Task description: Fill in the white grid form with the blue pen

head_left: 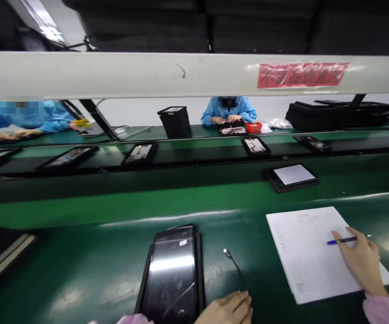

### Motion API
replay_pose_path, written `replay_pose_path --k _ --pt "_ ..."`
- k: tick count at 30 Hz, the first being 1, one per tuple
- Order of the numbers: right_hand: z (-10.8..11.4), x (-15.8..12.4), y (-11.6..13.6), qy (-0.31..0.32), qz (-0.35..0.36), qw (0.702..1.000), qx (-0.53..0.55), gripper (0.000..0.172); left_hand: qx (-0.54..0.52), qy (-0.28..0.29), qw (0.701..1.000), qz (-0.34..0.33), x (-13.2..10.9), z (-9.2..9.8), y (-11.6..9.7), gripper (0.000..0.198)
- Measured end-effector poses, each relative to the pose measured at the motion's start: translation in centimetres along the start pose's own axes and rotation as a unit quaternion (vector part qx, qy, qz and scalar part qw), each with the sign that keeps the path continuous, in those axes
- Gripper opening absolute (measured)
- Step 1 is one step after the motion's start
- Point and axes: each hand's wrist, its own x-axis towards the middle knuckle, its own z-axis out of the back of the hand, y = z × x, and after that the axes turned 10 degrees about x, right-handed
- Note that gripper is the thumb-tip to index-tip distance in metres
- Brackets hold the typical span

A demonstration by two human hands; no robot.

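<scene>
At four o'clock our right hand grips a pen; our left hand — grip unclear — rests beside a tablet at six.

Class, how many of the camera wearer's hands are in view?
2: the left hand at the bottom edge, partly cut off, beside the black device; the right hand over the white paper, holding a pen.

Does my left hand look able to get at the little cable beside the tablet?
Probably yes: the left hand lies just short of the cable, with no object visible between them, and the tablet sits off to one side.
</scene>
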Motion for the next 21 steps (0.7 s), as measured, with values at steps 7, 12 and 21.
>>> replay_pose_path --k 7,12,21 --pt "-2.7 -9.7 9.6 -0.010 0.176 0.984 0.041 0.091 0.050 0.132 0.988 0.059 -2.7 4.6 -0.3 0.033" --pt "-1.7 -11.5 14.1 -0.036 0.250 0.966 0.058 0.083 0.007 0.154 0.985 0.079 -2.2 4.7 -0.2 0.042" --pt "-0.3 -20.4 20.9 0.357 0.005 0.828 0.431 0.046 -0.012 0.154 0.982 0.110 -1.8 4.6 -0.2 0.036"
